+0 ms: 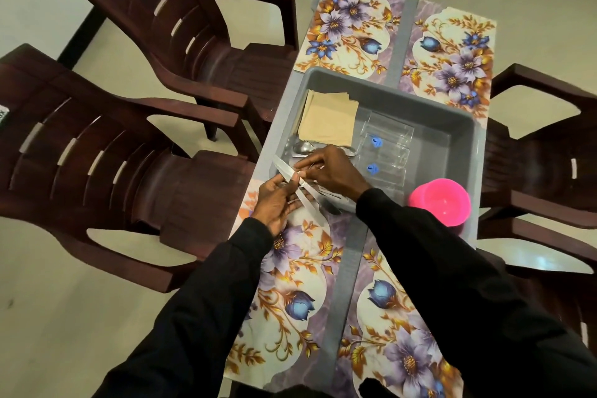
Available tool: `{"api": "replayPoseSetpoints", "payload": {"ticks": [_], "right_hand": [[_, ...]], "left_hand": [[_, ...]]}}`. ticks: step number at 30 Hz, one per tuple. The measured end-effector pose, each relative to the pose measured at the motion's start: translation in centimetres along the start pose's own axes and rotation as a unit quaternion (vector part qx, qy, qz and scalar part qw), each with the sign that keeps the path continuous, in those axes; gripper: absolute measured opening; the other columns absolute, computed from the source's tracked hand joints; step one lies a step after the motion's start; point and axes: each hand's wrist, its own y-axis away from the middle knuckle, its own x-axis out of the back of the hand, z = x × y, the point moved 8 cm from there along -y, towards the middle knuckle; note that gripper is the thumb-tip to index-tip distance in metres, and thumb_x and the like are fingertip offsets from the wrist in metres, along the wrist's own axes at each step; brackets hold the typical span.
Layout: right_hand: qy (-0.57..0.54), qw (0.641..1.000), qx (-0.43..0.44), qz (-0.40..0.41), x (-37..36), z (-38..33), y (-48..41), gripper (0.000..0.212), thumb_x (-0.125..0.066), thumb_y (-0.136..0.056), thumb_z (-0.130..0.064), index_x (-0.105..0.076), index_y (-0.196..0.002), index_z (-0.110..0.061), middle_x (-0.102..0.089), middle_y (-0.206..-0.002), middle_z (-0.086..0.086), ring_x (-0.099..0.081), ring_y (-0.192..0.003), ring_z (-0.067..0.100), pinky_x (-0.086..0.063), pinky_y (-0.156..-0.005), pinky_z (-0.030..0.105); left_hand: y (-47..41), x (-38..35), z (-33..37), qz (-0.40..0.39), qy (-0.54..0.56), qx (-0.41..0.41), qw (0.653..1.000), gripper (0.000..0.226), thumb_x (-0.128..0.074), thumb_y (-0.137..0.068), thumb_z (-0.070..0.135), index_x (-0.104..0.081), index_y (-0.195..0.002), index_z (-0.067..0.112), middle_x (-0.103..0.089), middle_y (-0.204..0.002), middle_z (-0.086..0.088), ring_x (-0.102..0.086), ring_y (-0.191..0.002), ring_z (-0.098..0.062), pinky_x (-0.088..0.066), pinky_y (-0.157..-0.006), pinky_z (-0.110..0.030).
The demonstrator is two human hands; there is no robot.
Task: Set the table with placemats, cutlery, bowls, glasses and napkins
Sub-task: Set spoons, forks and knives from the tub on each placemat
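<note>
Evidently the cutlery step was in hand. The left hand (274, 200) had its fingers curled round a small bundle of cutlery (286, 171), flat pale blades fanning up and to the left out of the palm. The right hand (329, 171) met the bundle from the other side, fingertips pinching one piece as if to draw it free or add it. Motion blur hid just how many pieces there were. Both hands hung over the near left corner of the grey tub (465, 126), which sat in the middle of the table.

Inside the tub, spoons (302, 147) lay just beyond the hands. A stack of beige napkins (328, 121) lay behind them, and clear glasses (387, 142) lay on their sides to the right. A pink bowl (441, 200) stood at the tub's near right corner.

Four floral placemats were down: far left placemat (342, 29), far right placemat (452, 52), near left placemat (290, 268) and near right placemat (394, 333). None carried a setting where its surface showed, so I judged the task to be early, with mats done and everything else waiting.

The next move would call for separating one piece from the bundle and laying it straight on a mat, probably the near left one right under the hands. The remaining pieces would need a firm hold so they did not slide. Brown plastic chairs (97, 155) stood round the table.
</note>
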Motion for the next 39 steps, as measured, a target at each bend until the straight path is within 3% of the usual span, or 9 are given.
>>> {"api": "replayPoseSetpoints", "payload": {"ticks": [5, 8, 12, 17, 20, 25, 29, 33, 39], "right_hand": [[0.069, 0.988, -0.055, 0.124, 2.5, 3.9, -0.8, 0.013, -0.068, -0.088, -0.001, -0.079, -0.083, -0.007, -0.074, -0.08, 0.003, -0.066, -0.069, 0.006, -0.057, -0.07, 0.022], [0.165, 0.978, -0.094, 0.086, 0.8, 7.2, -1.7, 0.023, -0.06, -0.086, 0.0, -0.071, -0.073, -0.015, -0.071, -0.083, 0.003, -0.066, -0.08, 0.018, -0.058, -0.078, 0.038], [0.254, 0.962, -0.1, 0.027, -2.6, 8.8, -1.9, 0.009, -0.058, -0.09, -0.009, -0.064, -0.086, -0.014, -0.066, -0.095, 0.01, -0.063, -0.088, 0.029, -0.048, -0.071, 0.035], [0.252, 0.961, -0.099, 0.064, -3.2, 8.5, -3.0, 0.012, -0.055, -0.091, -0.004, -0.065, -0.086, -0.008, -0.066, -0.089, 0.014, -0.064, -0.085, 0.033, -0.049, -0.071, 0.038], [0.25, 0.961, -0.108, 0.056, -3.2, 8.4, -3.9, 0.015, -0.057, -0.088, -0.001, -0.066, -0.087, -0.013, -0.069, -0.091, 0.011, -0.065, -0.084, 0.03, -0.05, -0.073, 0.035], [0.202, 0.97, -0.124, 0.061, -3.2, 10.1, -4.0, 0.023, -0.061, -0.082, -0.003, -0.063, -0.076, -0.025, -0.068, -0.085, 0.001, -0.067, -0.08, 0.021, -0.056, -0.072, 0.035], [0.18, 0.974, -0.131, 0.041, -3.5, 9.3, -3.3, 0.004, -0.07, -0.083, -0.015, -0.068, -0.082, -0.017, -0.068, -0.085, 0.002, -0.062, -0.079, 0.02, -0.053, -0.072, 0.033], [0.159, 0.979, -0.125, 0.036, -3.9, 9.2, -3.1, 0.008, -0.071, -0.081, -0.008, -0.067, -0.084, -0.015, -0.069, -0.084, 0.003, -0.063, -0.079, 0.019, -0.045, -0.065, 0.029], [0.131, 0.986, -0.102, 0.004, -4.3, 9.4, -3.4, 0.012, -0.068, -0.086, -0.005, -0.078, -0.08, -0.01, -0.075, -0.081, 0.006, -0.066, -0.072, 0.015, -0.052, -0.07, 0.028]], "left_hand": [[0.3, 1.8, -0.2, 0.013, 0.024, 0.003, 1.0, 0.033, -0.06, -0.101, 0.007, -0.062, -0.131, -0.006, -0.074, -0.116, -0.021, -0.077, -0.095, -0.031, -0.064, -0.08, -0.037], [0.6, 3.3, -0.3, 0.027, 0.025, -0.006, 0.999, 0.03, -0.06, -0.1, 0.008, -0.063, -0.127, -0.005, -0.073, -0.116, -0.024, -0.076, -0.099, -0.034, -0.061, -0.091, -0.045], [0.6, 4.9, -0.7, 0.045, 0.042, -0.002, 0.998, 0.033, -0.059, -0.101, 0.012, -0.063, -0.126, -0.009, -0.071, -0.12, -0.027, -0.074, -0.101, -0.039, -0.057, -0.094, -0.051], [0.8, 5.6, -1.5, 0.032, 0.056, 0.011, 0.998, 0.045, -0.065, -0.094, 0.01, -0.056, -0.129, -0.016, -0.064, -0.128, -0.033, -0.062, -0.12, -0.054, -0.043, -0.109, -0.065], [0.9, 5.8, -1.8, 0.032, 0.041, 0.018, 0.998, 0.022, -0.059, -0.099, 0.001, -0.065, -0.119, -0.008, -0.067, -0.127, -0.029, -0.061, -0.122, -0.051, -0.042, -0.11, -0.064], [1.0, 6.3, -1.7, 0.038, 0.022, 0.015, 0.999, 0.03, -0.059, -0.098, -0.003, -0.064, -0.127, -0.002, -0.071, -0.125, -0.022, -0.067, -0.118, -0.043, -0.045, -0.108, -0.064], [0.9, 6.4, -1.6, 0.045, 0.027, 0.018, 0.998, 0.032, -0.061, -0.097, -0.003, -0.064, -0.128, -0.002, -0.071, -0.124, -0.022, -0.068, -0.116, -0.042, -0.046, -0.107, -0.063], [1.0, 6.1, -1.7, 0.045, 0.019, 0.021, 0.999, 0.029, -0.059, -0.098, -0.004, -0.064, -0.127, -0.001, -0.073, -0.122, -0.02, -0.069, -0.114, -0.041, -0.047, -0.105, -0.061], [1.1, 6.0, -1.8, 0.047, 0.019, 0.024, 0.998, 0.034, -0.061, -0.097, -0.002, -0.062, -0.131, -0.001, -0.073, -0.121, -0.019, -0.071, -0.112, -0.038, -0.051, -0.102, -0.059]]}}
